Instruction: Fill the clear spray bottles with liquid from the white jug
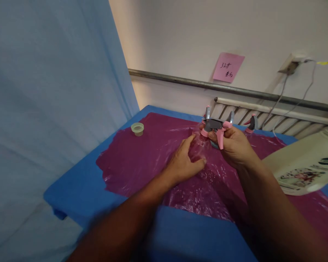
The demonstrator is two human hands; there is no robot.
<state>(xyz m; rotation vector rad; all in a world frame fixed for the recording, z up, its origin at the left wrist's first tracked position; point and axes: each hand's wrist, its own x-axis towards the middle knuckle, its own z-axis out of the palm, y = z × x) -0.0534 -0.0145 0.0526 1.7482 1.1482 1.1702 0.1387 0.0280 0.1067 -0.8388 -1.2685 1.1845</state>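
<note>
A clear spray bottle [200,147] with a grey and pink trigger head [213,126] stands over the purple plastic sheet [153,145]. My left hand [184,160] is at the bottle's left side, thumb and fingers curved around its transparent body. My right hand [232,143] has its fingers closed on the spray head at the bottle's neck. Behind it, the tops of two more spray heads show, partly hidden. Another spray head [252,123] stands to the right of my right hand.
A small translucent cup [137,128] sits at the sheet's left. A large white jug [306,163] leans at the right. The blue table [73,182] meets a blue curtain [57,72]. Behind are a metal pipe [180,80], a radiator, a pink note [228,67] and a socket with cables.
</note>
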